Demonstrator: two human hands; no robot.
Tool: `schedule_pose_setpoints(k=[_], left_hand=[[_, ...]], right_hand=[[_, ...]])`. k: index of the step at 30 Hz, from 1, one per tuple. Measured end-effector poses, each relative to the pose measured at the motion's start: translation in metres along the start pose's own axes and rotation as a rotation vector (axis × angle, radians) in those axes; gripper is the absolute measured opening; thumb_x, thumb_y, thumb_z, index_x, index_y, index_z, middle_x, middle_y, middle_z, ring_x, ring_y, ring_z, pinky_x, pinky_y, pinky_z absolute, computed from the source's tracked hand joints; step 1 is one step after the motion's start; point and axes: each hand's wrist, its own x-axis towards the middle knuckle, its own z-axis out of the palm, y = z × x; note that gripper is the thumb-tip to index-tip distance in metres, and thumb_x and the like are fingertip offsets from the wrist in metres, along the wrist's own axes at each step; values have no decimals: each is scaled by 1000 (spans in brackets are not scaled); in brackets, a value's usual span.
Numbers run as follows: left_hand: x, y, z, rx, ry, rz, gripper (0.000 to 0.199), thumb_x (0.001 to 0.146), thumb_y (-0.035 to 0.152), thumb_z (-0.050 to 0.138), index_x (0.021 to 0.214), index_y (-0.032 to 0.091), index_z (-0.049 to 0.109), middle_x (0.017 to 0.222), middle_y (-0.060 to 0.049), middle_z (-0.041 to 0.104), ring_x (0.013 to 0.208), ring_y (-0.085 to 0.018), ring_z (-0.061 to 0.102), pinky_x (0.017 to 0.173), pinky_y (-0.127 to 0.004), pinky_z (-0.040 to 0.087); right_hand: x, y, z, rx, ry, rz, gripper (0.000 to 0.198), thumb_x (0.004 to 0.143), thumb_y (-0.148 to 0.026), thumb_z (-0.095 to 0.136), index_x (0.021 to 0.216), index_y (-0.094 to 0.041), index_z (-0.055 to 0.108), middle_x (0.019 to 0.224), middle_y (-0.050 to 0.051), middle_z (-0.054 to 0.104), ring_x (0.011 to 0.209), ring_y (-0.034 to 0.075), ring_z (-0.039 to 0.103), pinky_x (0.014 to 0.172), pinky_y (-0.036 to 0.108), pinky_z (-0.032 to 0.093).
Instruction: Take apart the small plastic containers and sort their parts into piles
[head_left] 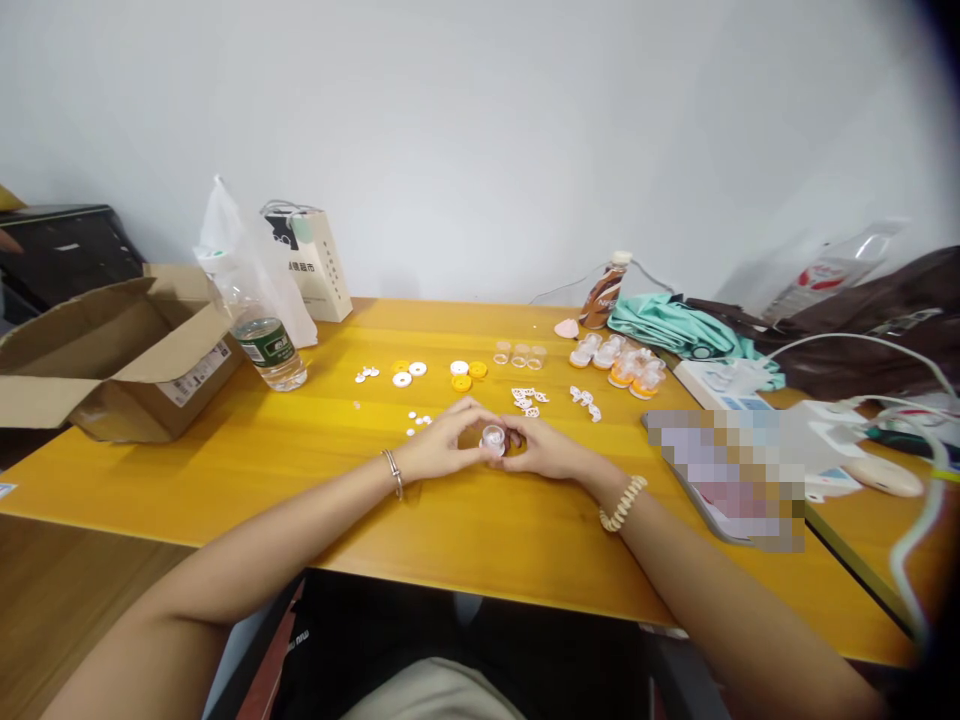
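Observation:
A small clear plastic cup with a whitish inside [493,438] is between my two hands, low over the table. My left hand [435,446] grips it from the left, fingers curled round the far side and thumb in front. From the right, my right hand [551,449] closes on it with bent fingers. Beyond them lie white and yellow wheel-like discs [461,383], clear plastic cylinders [519,355] and white leaf-shaped pieces [529,399]. More small white pieces [585,403] are to the right, before several clear-topped assemblies [636,374] with orange or white bases. Tiny white parts [367,374] sit left.
An open cardboard box [142,390], a water bottle [266,345] and a paper bag [328,265] stand left. A brown drink bottle [604,292] and green cloth [682,325] are at the back right. A tablet-like device [697,497], partly pixelated, lies near cables and a power strip [712,385].

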Motion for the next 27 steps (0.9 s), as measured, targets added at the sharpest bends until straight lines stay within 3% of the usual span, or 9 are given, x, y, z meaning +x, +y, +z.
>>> schedule_pose_setpoints(k=[4, 7, 9, 13, 15, 18, 20, 23, 27], left_hand=[[0, 3, 3, -15, -77, 61, 43, 79, 27, 57, 121, 24, 45, 113, -8, 49, 107, -20, 47, 94, -35, 37], [0, 1, 6, 30, -5, -17, 28, 79, 29, 57, 106, 21, 53, 98, -5, 55, 92, -18, 52, 85, -33, 42], [-1, -1, 8, 42, 51, -81, 32, 73, 36, 64, 98, 20, 53, 91, -3, 55, 85, -17, 53, 79, -31, 43], [-1, -1, 6, -32, -51, 12, 46, 75, 31, 62, 117, 21, 42, 113, -8, 50, 103, -19, 49, 90, -34, 40], [-1, 0, 4, -25, -94, 65, 41, 82, 25, 54, 120, 23, 41, 116, -8, 50, 108, -18, 47, 94, -33, 37], [0, 1, 3, 37, -18, -12, 27, 80, 30, 56, 106, 21, 53, 98, -5, 56, 93, -17, 53, 86, -32, 41], [0, 2, 3, 36, 20, -51, 37, 73, 37, 64, 104, 21, 52, 97, -5, 55, 91, -18, 53, 83, -33, 43], [0, 3, 2, -20, -68, 43, 50, 74, 33, 63, 119, 22, 43, 114, -8, 50, 105, -20, 48, 91, -35, 39], [0, 5, 2, 28, -40, 24, 27, 81, 31, 54, 107, 22, 52, 102, -6, 55, 96, -18, 52, 87, -33, 41]], right_hand=[[1, 2, 0, -12, 12, -6, 27, 68, -33, 63, 87, -15, 56, 75, 0, 54, 64, 12, 45, 60, 24, 37], [1, 4, 0, -9, 4, -6, 24, 69, -31, 62, 85, -15, 55, 74, -1, 53, 65, 12, 45, 61, 23, 38], [1, 4, 0, -4, -1, -1, 23, 68, -31, 63, 81, -15, 54, 72, -1, 52, 65, 11, 45, 60, 23, 38], [1, 1, -1, 4, -15, 5, 29, 69, -34, 63, 90, -15, 55, 74, -1, 53, 64, 12, 45, 59, 23, 38], [1, 1, -1, -16, -7, 9, 30, 69, -33, 63, 92, -15, 56, 76, 0, 54, 65, 12, 45, 60, 24, 38], [0, 2, -1, -16, -9, 2, 26, 70, -33, 62, 87, -15, 55, 74, 0, 53, 65, 12, 45, 60, 24, 38], [0, 2, -1, 14, -25, 3, 27, 69, -34, 62, 87, -15, 55, 75, 0, 53, 66, 12, 46, 61, 23, 38], [0, 2, -1, 15, -18, 21, 30, 68, -35, 63, 89, -15, 55, 77, 0, 55, 67, 12, 47, 62, 24, 39], [1, 2, -1, -4, -13, 14, 28, 69, -36, 62, 86, -15, 56, 73, -1, 53, 64, 11, 45, 60, 23, 37]])
